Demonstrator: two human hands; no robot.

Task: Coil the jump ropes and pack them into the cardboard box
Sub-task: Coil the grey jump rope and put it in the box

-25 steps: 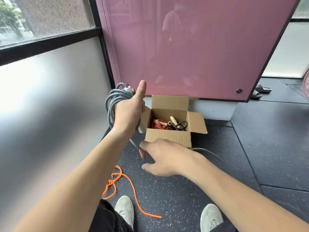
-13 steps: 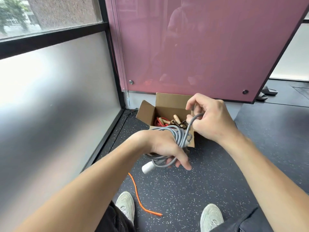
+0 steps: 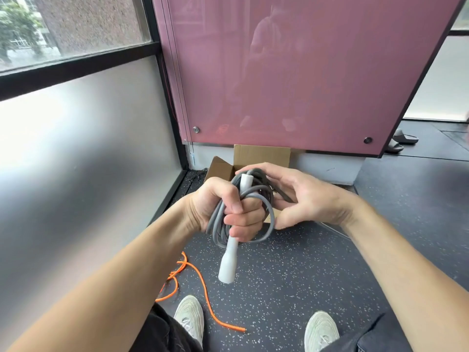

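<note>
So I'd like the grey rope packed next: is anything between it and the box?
Nothing visible. The left hand grips the coiled grey rope in front of the box, whose flaps stand open; the right hand holds a loop. The hands hide the box's inside. The orange rope lies nearer the person, not between them.

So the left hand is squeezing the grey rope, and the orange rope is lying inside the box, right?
Not quite. The left hand does grip the grey rope, but the orange rope lies loose on the floor near the shoes, not inside the cardboard box. The head view shows it.
</note>
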